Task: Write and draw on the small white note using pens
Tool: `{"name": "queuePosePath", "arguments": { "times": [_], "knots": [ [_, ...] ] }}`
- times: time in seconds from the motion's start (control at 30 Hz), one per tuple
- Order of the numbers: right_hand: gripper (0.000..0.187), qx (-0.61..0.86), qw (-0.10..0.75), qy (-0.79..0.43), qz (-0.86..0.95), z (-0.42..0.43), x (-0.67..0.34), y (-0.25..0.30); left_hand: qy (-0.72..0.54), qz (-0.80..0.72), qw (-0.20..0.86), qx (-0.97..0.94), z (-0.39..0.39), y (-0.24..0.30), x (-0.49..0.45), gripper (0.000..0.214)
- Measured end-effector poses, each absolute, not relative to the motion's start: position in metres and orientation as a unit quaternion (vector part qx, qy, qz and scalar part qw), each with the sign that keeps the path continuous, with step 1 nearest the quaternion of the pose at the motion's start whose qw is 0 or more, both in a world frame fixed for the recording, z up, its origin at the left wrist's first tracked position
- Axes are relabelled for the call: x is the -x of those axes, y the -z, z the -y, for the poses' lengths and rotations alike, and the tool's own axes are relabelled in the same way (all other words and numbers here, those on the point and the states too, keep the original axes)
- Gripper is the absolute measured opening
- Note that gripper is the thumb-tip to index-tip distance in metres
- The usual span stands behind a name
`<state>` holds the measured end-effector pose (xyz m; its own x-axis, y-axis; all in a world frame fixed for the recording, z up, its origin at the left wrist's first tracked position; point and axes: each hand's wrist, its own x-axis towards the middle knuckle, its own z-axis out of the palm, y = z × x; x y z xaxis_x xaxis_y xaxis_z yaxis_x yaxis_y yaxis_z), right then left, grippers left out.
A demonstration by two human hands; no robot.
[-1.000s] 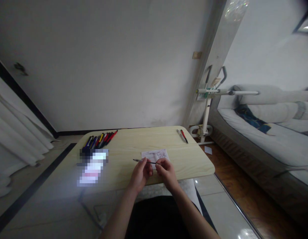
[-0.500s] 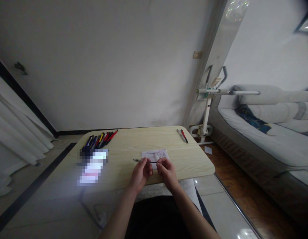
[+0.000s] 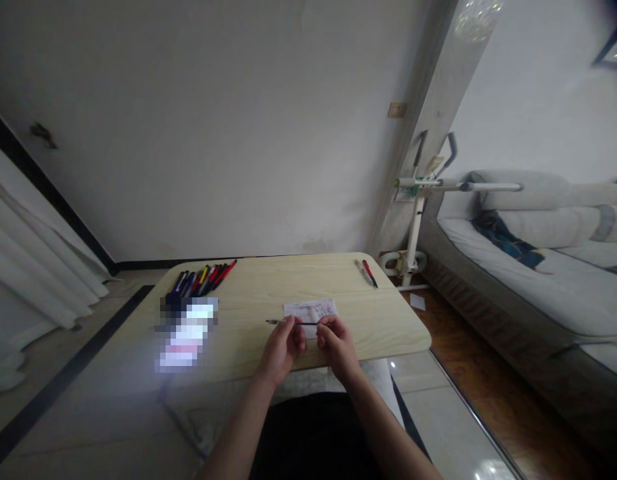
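Note:
My left hand [image 3: 283,347] is closed on a pen [image 3: 272,322], whose pointed end sticks out to the left past the thumb. From its other side a thin dark rod, apparently a pen refill [image 3: 309,324], runs across to my right hand [image 3: 338,343]. The right thumb and forefinger pinch the far end of this rod. Both hands are held low over the near part of the table. Under and behind the fingers lies a paper [image 3: 308,311] with scribbled marks, partly covered by the hands.
Several pens and markers [image 3: 203,280] lie in a row at the table's back left, beside a bright blurred-out screen [image 3: 188,333]. Two pens [image 3: 367,273] rest at the back right of the wooden table [image 3: 388,327]. A white exercise machine [image 3: 413,227] and a sofa [image 3: 528,280] stand to the right.
My right hand has shifted slightly to the right, and a little more of the dark rod shows between the hands. My left hand stays almost in place.

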<state>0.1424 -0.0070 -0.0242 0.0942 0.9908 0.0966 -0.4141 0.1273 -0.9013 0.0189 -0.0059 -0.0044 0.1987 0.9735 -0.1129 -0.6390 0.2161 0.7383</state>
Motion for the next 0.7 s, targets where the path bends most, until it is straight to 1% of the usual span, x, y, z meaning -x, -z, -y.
{"name": "queuePosePath", "arguments": {
  "times": [0.7],
  "knots": [
    [0.011,0.323,0.672,-0.577,0.332,0.0071,-0.1447,0.0186,-0.560,-0.286,0.726,-0.278,0.0057,0.0057,-0.0180,0.022]
  ]
}}
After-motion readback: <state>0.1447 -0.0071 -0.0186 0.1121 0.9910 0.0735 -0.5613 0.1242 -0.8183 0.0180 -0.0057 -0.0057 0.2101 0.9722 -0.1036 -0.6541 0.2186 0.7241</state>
